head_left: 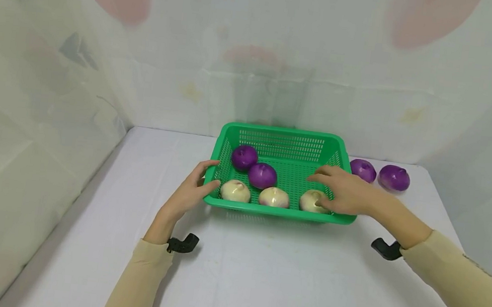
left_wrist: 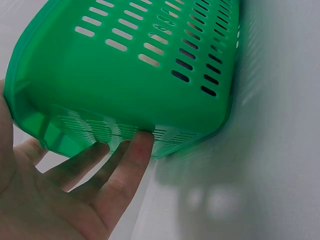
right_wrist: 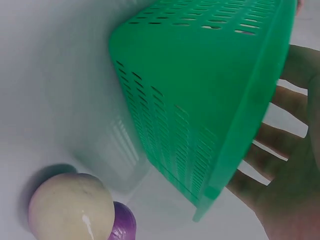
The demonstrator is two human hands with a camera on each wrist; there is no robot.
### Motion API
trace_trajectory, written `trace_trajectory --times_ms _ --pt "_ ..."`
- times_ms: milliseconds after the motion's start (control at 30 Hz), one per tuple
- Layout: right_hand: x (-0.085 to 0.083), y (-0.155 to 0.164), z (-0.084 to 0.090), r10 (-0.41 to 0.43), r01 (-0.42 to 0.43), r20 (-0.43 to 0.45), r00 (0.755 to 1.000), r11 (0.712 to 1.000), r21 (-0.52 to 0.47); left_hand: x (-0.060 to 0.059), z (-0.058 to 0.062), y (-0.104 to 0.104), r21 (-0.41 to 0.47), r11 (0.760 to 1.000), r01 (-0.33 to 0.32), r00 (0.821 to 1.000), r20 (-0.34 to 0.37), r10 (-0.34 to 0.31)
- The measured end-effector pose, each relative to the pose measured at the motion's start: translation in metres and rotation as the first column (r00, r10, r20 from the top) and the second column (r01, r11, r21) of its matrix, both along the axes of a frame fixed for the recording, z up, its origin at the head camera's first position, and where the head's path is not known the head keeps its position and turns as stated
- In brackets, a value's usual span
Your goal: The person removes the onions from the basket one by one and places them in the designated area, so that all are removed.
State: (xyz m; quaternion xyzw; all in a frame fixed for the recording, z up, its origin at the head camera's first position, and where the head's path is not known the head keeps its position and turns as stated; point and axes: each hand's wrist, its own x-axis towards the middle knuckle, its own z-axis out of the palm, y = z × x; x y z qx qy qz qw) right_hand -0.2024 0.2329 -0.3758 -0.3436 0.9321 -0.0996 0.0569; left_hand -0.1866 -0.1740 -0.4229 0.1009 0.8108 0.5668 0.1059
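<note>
The left hand (head_left: 189, 191) rests on the near left corner of the green basket (head_left: 282, 135), its fingers (left_wrist: 127, 162) straight and released against the wall, thumb at the rim. The right hand (head_left: 345, 191) reaches over the near right corner, fingers loosely spread above a white onion (head_left: 311, 200), grasping nothing clearly. Between both hands' fingers lie two more white onions (head_left: 235, 191) and two purple onions (head_left: 262, 175). Beyond the right fingers, two purple onions on the desk (head_left: 393, 177) lie outside.

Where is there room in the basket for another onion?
The back right of the green basket is bare, behind the right hand. The front row holds three white onions; two purple onions crowd the left.
</note>
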Motion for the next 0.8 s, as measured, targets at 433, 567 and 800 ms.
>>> trace_trajectory --times_ms 433,567,800 --pt "-0.005 -0.008 -0.013 0.054 -0.057 0.063 0.997 0.997 0.047 0.000 -0.002 0.000 -0.006 1.000 -0.003 1.000 0.000 0.003" --pt "-0.007 -0.008 -0.016 0.066 -0.070 0.076 0.995 0.996 0.051 0.001 0.000 0.000 -0.006 1.000 0.000 1.000 -0.001 0.000" --pt "-0.011 -0.012 -0.021 0.057 -0.063 0.092 0.994 0.996 0.068 -0.004 -0.008 -0.003 0.009 1.000 0.003 1.000 -0.003 -0.003"
